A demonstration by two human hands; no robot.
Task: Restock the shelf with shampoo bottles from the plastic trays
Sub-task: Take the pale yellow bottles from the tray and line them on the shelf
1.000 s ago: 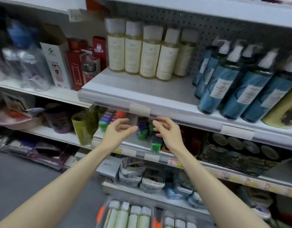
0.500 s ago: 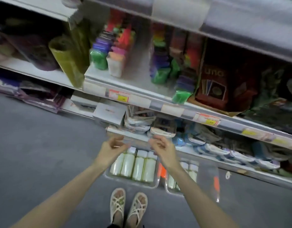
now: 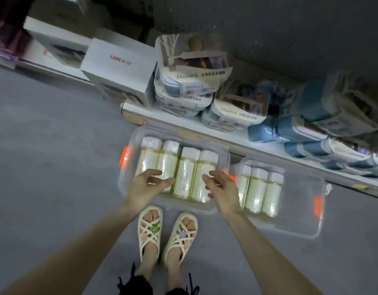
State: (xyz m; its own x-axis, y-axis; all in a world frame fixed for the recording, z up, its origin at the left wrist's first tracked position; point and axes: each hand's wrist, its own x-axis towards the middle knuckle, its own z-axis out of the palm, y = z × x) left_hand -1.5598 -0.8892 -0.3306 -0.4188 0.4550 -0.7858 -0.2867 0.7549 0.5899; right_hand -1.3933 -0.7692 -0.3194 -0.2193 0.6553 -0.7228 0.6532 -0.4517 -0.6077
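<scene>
Ana: Head camera is looking down at you. Your left hand (image 3: pixel 147 186) is hanging over the left tray (image 3: pixel 122 188), fingers loosely spread, holding nothing.

Ben: Your right hand (image 3: pixel 223 189) is doing the same, loose and holding nothing. Both are hovering over the four bottles (image 3: pixel 185 177) lying side by side in that tray.

Ana: Another three bottles (image 3: pixel 257 188) are lying in the right tray (image 3: pixel 299 209). Both trays are sitting on the floor (image 3: pixel 45 167), just past your sandals (image 3: pixel 149 226).

Red "ulac" on white box (image 3: pixel 120 62); "Frozen II" on packs (image 3: pixel 191 77)
</scene>
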